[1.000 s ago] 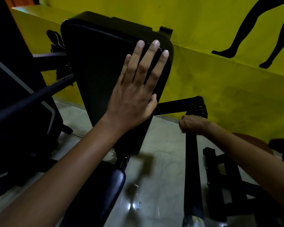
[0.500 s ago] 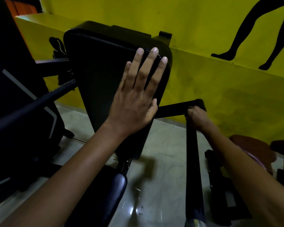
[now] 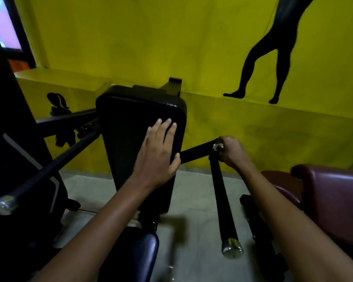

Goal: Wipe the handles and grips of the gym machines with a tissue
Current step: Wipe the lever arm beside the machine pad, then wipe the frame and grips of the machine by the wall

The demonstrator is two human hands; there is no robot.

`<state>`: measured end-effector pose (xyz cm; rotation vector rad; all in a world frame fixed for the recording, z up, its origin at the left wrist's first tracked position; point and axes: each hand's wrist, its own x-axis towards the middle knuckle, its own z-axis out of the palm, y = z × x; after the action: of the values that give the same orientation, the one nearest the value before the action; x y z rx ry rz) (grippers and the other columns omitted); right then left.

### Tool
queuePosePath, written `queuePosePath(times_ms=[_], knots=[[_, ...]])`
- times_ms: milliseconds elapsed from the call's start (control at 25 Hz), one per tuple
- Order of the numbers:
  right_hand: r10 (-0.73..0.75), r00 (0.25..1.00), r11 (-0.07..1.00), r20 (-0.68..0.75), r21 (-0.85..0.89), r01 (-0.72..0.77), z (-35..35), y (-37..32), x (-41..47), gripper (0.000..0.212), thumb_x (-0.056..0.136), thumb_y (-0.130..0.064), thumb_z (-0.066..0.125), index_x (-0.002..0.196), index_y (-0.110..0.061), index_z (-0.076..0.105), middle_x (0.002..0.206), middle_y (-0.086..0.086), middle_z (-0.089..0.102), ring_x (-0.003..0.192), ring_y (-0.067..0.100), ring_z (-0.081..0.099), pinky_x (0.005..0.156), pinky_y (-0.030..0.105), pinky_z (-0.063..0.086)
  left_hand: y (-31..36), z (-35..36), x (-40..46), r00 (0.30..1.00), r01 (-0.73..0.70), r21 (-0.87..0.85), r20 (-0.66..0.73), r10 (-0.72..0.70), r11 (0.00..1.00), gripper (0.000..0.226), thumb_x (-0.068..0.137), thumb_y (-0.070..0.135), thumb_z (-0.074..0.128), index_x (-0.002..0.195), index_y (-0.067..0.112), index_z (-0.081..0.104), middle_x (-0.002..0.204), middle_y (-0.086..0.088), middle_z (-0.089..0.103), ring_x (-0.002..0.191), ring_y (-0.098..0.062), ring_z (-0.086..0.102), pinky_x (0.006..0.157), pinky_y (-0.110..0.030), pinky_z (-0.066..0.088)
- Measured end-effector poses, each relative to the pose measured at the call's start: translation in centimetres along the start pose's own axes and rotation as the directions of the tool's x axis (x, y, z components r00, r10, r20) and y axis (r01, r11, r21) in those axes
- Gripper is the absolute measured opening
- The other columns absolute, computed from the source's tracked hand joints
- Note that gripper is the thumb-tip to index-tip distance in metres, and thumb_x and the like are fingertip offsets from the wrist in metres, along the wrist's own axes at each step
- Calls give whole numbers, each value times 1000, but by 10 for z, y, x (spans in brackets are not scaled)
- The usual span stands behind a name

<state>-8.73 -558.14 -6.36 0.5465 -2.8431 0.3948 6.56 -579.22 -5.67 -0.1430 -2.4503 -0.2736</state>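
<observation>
A black leg silhouette (image 3: 261, 64) marks the yellow wall (image 3: 130, 41); a maroon padded seat (image 3: 332, 192) sits right.

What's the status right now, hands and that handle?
Left hand flat on black back pad. Right hand gripping top of right handle, bit of tissue showing under fingers. Nothing blocking the handle.

No readable text, labels, brand names or numbers appear anywhere. The only sign-like markings are black silhouette figures painted on the yellow wall (image 3: 212, 47): a pair of legs (image 3: 261, 64) at upper right and a ponytailed figure (image 3: 58, 104) at left.
</observation>
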Motion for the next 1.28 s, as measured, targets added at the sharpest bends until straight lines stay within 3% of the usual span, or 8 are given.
queuePosePath(times_ms=[160, 360, 480, 600, 840, 960, 1120, 1280], knots=[[26, 996, 998, -80, 57, -22, -31, -31, -42, 8, 88, -9, 58, 94, -7, 62, 95, 14, 64, 80, 28, 58, 56, 29, 35, 0, -26, -21, 986, 148, -212, 101, -129, 966, 69, 88, 31, 60, 147, 10, 31, 147, -8, 37, 140, -22, 25, 111, -36, 29], [71, 988, 987, -140, 155, -49, -50, -52, -92, 10, 89, -18, 57, 92, -13, 64, 91, 11, 67, 74, 26, 60, 56, 33, 44, 2, -50, -35, 933, 329, -341, 263, -246, 881, 69, 87, 34, 65, 144, 11, 34, 142, -9, 41, 132, -25, 36, 104, -37, 38], [68, 983, 984, -169, 174, -38, -64, -66, -116, 11, 89, -23, 58, 89, -16, 66, 90, 8, 67, 73, 24, 60, 55, 33, 45, 6, -68, -42, 915, 374, -353, 291, -279, 858, 70, 85, 35, 67, 143, 11, 36, 140, -10, 44, 130, -24, 41, 102, -34, 40], [53, 976, 984, -213, 176, -15, -78, -78, -130, 12, 87, -26, 61, 88, -19, 72, 90, 4, 68, 78, 23, 61, 50, 27, 35, 9, -88, -51, 902, 407, -343, 296, -314, 847, 69, 84, 35, 67, 142, 11, 38, 138, -9, 46, 128, -23, 43, 99, -32, 40], [-59, 979, 959, -193, 260, 109, -88, -110, -149, 9, 83, -17, 67, 85, -21, 74, 92, 1, 71, 83, 21, 65, 62, 34, 53, 15, -135, -89, 876, 467, -383, 322, -359, 797, 65, 88, 27, 65, 142, 6, 37, 139, -12, 45, 131, -26, 42, 103, -36, 41], [-142, 977, 918, -159, 348, 190, -88, -133, -156, 11, 84, -14, 68, 76, -21, 66, 82, -4, 65, 77, 16, 61, 55, 26, 42, 4, -156, -110, 860, 494, -397, 354, -368, 773, 63, 90, 26, 63, 143, 6, 36, 141, -11, 43, 131, -25, 41, 100, -32, 41], [-226, 969, 798, -103, 551, 244, -85, -177, -166, 21, 83, -10, 71, 71, -19, 56, 75, -3, 58, 71, 13, 56, 57, 25, 39, -27, -182, -137, 843, 527, -373, 349, -411, 764, 60, 92, 27, 62, 143, 10, 36, 145, -7, 41, 132, -22, 40, 90, -22, 34], [-216, 965, 799, -148, 541, 262, -79, -232, -172, 23, 85, -11, 69, 71, -16, 52, 72, -1, 54, 67, 6, 51, 58, 22, 39, -61, -204, -154, 834, 543, -311, 310, -457, 780, 61, 91, 31, 64, 143, 11, 37, 143, -8, 43, 127, -21, 44, 87, -23, 34]])
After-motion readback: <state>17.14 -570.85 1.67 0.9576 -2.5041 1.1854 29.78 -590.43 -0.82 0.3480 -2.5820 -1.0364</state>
